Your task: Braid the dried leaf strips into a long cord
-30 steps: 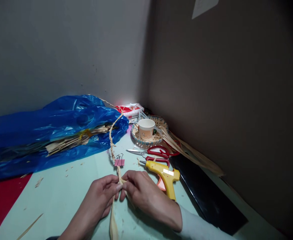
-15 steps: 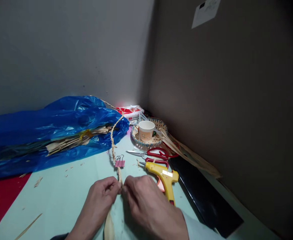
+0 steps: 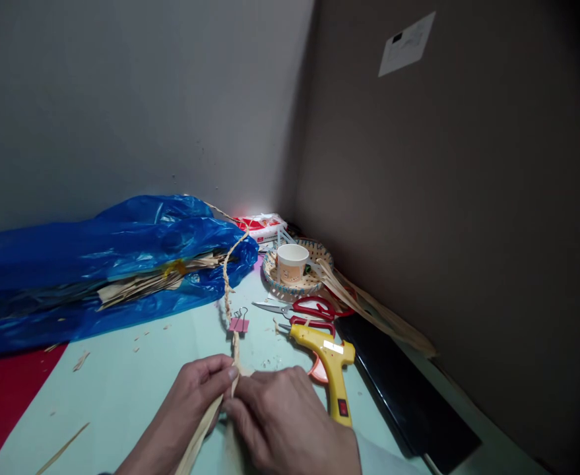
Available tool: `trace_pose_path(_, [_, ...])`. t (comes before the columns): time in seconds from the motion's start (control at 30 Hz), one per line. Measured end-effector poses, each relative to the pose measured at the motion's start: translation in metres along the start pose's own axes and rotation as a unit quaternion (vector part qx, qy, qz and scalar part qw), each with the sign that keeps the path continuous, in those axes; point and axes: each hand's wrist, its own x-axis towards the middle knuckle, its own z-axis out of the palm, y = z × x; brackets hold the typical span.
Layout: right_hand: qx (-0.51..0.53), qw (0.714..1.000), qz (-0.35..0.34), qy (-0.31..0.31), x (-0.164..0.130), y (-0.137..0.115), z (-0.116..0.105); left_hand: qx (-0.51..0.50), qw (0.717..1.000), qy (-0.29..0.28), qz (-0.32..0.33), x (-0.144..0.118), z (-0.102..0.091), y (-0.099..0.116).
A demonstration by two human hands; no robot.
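Observation:
A thin braided cord of pale dried plant strips point(image 3: 227, 280) runs from the far side of the table down to my hands. A pink binder clip point(image 3: 239, 324) grips the cord just beyond my fingers. My left hand point(image 3: 198, 396) pinches the near end of the braid between thumb and forefinger. Pressed close beside it, my right hand point(image 3: 284, 412) has its fingers curled on the strips at the same spot; its fingertips are partly hidden. One loose flat strip point(image 3: 199, 439) trails toward me below my left hand.
A yellow glue gun point(image 3: 326, 356) and red-handled scissors point(image 3: 314, 307) lie right of the cord. Behind them, a paper cup point(image 3: 292, 265) stands in a woven basket point(image 3: 325, 254). A black flat object point(image 3: 403, 389) lies right. A blue plastic bag point(image 3: 136, 224) with dried strips fills the left.
The loose strip below the braid has swung left under my left hand. My right hand has shifted slightly left and its fingers have curled under. The view has tilted a little.

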Motion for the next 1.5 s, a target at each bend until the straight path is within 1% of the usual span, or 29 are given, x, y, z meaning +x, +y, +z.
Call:
trace_pose_path(0.1, [0.074, 0.990, -0.004, 0.117, 0.002, 0.012, -0.008, -0.010, 1.000, -0.011, -0.022, 0.000, 0.001, 0.000])
trace_pose_path(0.13, [0.102, 0.985, 0.001, 0.137, 0.003, 0.015, -0.010, -0.004, 1.000, -0.013, -0.020, -0.001, 0.002, 0.001])
trace_pose_path(0.17, [0.132, 0.981, 0.006, 0.143, 0.005, 0.018, -0.010, 0.006, 1.000, -0.014, -0.013, -0.001, 0.003, 0.002])
trace_pose_path(0.2, [0.161, 0.978, 0.005, 0.132, 0.007, 0.021, -0.009, 0.017, 1.000, -0.014, -0.002, -0.002, 0.004, 0.003])
trace_pose_path(0.27, [0.205, 0.975, -0.004, 0.084, 0.011, 0.024, -0.004, 0.039, 0.999, -0.010, 0.020, -0.001, 0.005, 0.005])
trace_pose_path(0.33, [0.223, 0.973, -0.011, 0.058, 0.015, 0.025, 0.003, 0.058, 0.998, -0.011, 0.032, 0.000, 0.004, 0.006])
trace_pose_path(0.47, [0.262, 0.963, -0.010, 0.069, 0.025, 0.027, 0.011, 0.097, 0.994, -0.022, 0.049, 0.002, 0.002, 0.006])
trace_pose_path(0.53, [0.289, 0.954, -0.004, 0.075, 0.029, 0.028, 0.012, 0.157, 0.985, -0.010, 0.069, -0.001, 0.004, 0.008])
trace_pose_path(0.6, [0.301, 0.950, 0.007, 0.086, 0.030, 0.028, 0.012, 0.249, 0.965, 0.024, 0.081, -0.007, 0.007, 0.010])
trace_pose_path(0.67, [0.312, 0.945, 0.018, 0.098, 0.029, 0.027, 0.012, 0.333, 0.938, 0.057, 0.081, -0.014, 0.010, 0.014])
trace_pose_path(0.77, [0.341, 0.933, 0.026, 0.109, 0.027, 0.026, 0.016, 0.402, 0.908, 0.083, 0.085, -0.021, 0.014, 0.015])
trace_pose_path(0.83, [0.372, 0.922, 0.026, 0.108, 0.027, 0.027, 0.019, 0.432, 0.890, 0.094, 0.111, -0.024, 0.016, 0.012])
trace_pose_path(0.9, [0.426, 0.901, 0.019, 0.079, 0.028, 0.029, 0.022, 0.450, 0.870, 0.117, 0.165, -0.024, 0.020, 0.005])
trace_pose_path(1.0, [0.528, 0.849, 0.004, 0.007, 0.029, 0.031, 0.021, 0.471, 0.826, 0.162, 0.264, -0.023, 0.024, -0.010])
trace_pose_path(1.03, [0.554, 0.832, 0.001, -0.009, 0.029, 0.030, 0.019, 0.480, 0.812, 0.167, 0.288, -0.023, 0.025, -0.014])
trace_pose_path(1.1, [0.585, 0.811, 0.001, -0.017, 0.028, 0.028, 0.016, 0.501, 0.791, 0.152, 0.318, -0.023, 0.026, -0.021])
trace_pose_path(1.17, [0.596, 0.803, 0.009, -0.005, 0.027, 0.026, 0.013, 0.514, 0.782, 0.121, 0.330, -0.024, 0.026, -0.023])
trace_pose_path(1.23, [0.588, 0.808, 0.025, 0.019, 0.027, 0.025, 0.011, 0.503, 0.788, 0.113, 0.336, -0.026, 0.026, -0.018])
trace_pose_path(1.27, [0.579, 0.814, 0.032, 0.031, 0.027, 0.025, 0.012, 0.488, 0.797, 0.125, 0.334, -0.028, 0.026, -0.013])
trace_pose_path(1.33, [0.556, 0.829, 0.035, 0.044, 0.027, 0.026, 0.013, 0.443, 0.824, 0.173, 0.310, -0.028, 0.023, -0.002])
trace_pose_path(1.37, [0.544, 0.837, 0.032, 0.045, 0.027, 0.027, 0.014, 0.415, 0.843, 0.189, 0.284, -0.027, 0.020, 0.004])
trace_pose_path(1.4, [0.531, 0.846, 0.027, 0.045, 0.027, 0.028, 0.015, 0.382, 0.868, 0.200, 0.245, -0.025, 0.018, 0.009])
trace_pose_path(1.43, [0.516, 0.855, 0.020, 0.047, 0.027, 0.029, 0.016, 0.343, 0.898, 0.191, 0.200, -0.022, 0.016, 0.013])
trace_pose_path(1.47, [0.505, 0.862, 0.013, 0.048, 0.027, 0.030, 0.017, 0.293, 0.930, 0.162, 0.154, -0.017, 0.014, 0.015])
trace_pose_path(1.5, [0.499, 0.865, 0.008, 0.046, 0.027, 0.030, 0.017, 0.239, 0.957, 0.114, 0.118, -0.013, 0.013, 0.016])
